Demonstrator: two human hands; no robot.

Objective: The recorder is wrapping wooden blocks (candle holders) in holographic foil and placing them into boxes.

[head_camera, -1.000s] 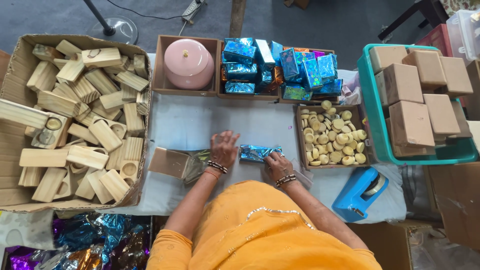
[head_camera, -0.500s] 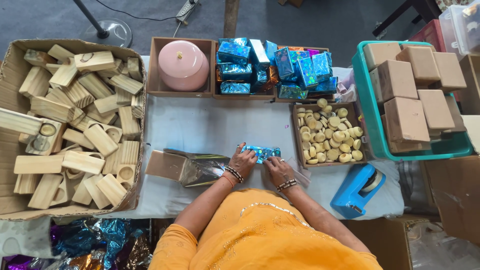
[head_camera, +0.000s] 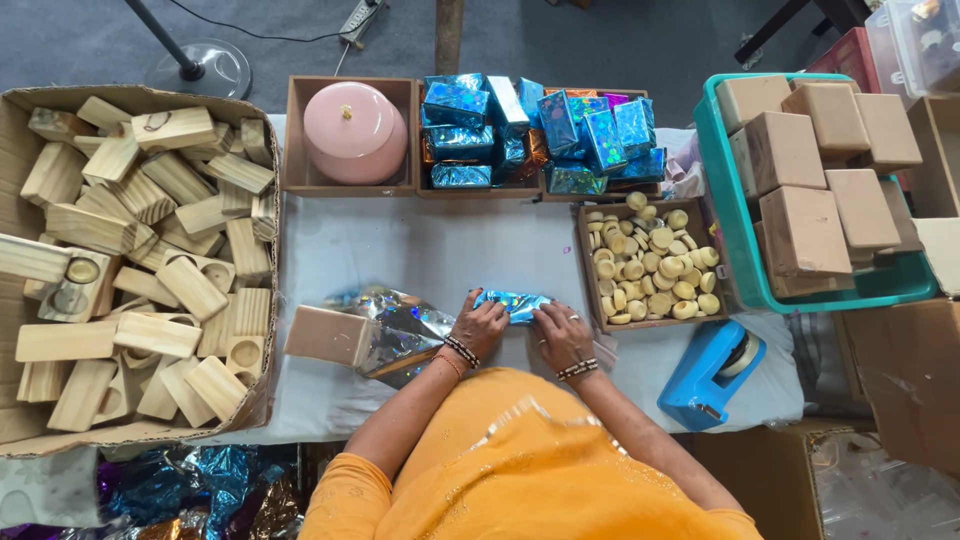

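in hand: small block in blue holographic foil (head_camera: 512, 305), lay on the white table cover (head_camera: 400, 250), just left of the tray of yellow discs (head_camera: 655, 268)
left hand (head_camera: 480, 325): fingers pressed down on foil's left end
right hand (head_camera: 562, 335): fingers pinned right end
done: stack of wrapped blue parcels (head_camera: 540, 130) behind the disc tray
left: bare block on loose foil sheet (head_camera: 330, 335), left of the disc tray; box of wooden blocks (head_camera: 130, 250) further left, unwrapped
judgement: one wrap near closed, plenty left
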